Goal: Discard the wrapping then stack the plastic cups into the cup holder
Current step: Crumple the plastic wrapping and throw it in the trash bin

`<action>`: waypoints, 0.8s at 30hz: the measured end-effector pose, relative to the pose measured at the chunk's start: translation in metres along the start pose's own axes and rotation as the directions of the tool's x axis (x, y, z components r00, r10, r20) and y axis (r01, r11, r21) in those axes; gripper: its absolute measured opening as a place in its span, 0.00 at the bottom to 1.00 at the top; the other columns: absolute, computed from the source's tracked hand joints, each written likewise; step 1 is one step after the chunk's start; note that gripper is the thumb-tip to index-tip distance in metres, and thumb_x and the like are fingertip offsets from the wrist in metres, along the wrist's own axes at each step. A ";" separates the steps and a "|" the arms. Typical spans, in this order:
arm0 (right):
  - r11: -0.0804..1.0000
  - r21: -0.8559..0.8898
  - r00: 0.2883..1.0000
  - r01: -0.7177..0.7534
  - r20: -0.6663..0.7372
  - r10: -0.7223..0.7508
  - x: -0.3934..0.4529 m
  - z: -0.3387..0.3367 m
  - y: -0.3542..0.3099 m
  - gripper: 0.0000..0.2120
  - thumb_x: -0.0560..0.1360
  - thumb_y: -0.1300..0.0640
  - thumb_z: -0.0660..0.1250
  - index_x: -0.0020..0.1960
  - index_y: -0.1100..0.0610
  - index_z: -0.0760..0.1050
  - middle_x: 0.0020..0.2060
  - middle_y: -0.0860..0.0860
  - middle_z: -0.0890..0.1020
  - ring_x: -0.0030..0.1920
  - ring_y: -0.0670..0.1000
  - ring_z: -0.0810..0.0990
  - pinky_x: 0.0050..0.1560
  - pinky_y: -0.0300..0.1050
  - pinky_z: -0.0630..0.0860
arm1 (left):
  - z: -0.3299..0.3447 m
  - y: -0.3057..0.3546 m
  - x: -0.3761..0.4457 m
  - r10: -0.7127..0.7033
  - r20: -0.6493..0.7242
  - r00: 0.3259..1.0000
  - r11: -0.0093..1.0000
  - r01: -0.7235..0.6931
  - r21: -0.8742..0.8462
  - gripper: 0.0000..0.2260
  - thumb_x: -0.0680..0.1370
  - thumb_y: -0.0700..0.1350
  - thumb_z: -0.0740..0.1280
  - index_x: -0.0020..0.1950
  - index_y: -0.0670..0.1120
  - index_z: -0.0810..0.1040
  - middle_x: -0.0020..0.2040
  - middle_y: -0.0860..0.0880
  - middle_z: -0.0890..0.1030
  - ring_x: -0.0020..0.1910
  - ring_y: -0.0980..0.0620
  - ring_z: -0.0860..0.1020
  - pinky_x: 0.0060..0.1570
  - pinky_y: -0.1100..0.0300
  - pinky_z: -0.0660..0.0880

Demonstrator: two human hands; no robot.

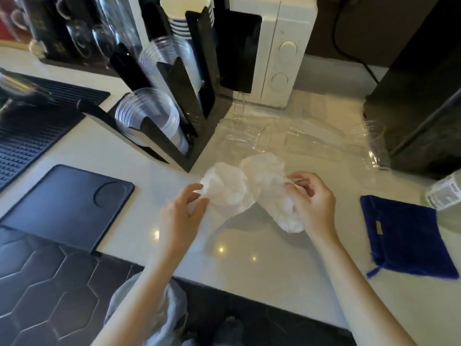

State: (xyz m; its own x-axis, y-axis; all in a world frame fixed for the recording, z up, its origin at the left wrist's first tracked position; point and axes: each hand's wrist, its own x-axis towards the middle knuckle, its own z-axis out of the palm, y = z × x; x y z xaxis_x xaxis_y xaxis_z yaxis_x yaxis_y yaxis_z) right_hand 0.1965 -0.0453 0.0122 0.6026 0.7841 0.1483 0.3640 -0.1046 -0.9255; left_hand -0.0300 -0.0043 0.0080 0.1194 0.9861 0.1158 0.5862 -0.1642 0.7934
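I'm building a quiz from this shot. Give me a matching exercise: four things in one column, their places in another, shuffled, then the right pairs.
Things:
1. white wrapping
2. blue cloth
3. cup holder
4. microwave

Places:
A. at the back of the counter, behind the cup holder
B. held in the left hand and right hand
C. flat on the counter at the right
D. standing on the counter, with clear cups in its slots

Pairs: 1-B, 2-C, 3-D, 4-A
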 end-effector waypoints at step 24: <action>1.000 0.013 0.439 -0.009 0.898 -0.007 -0.235 0.242 -0.078 0.02 0.69 0.58 0.71 0.38 0.56 0.79 0.32 0.48 0.82 0.36 0.45 0.79 0.37 0.35 0.75 | -0.187 -0.189 -0.189 -0.481 -0.463 0.745 0.877 0.416 -0.242 0.08 0.70 0.36 0.70 0.42 0.49 0.83 0.39 0.59 0.83 0.40 0.69 0.77 0.41 0.77 0.70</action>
State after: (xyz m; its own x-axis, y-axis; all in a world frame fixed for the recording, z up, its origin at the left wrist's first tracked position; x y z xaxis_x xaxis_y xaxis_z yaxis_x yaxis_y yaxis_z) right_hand -0.1450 -0.0732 -0.0346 -0.3759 0.8948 -0.2410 0.3497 -0.1038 -0.9311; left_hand -0.3129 -0.1548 -0.0523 -0.5637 0.8258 -0.0188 0.3700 0.2727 0.8881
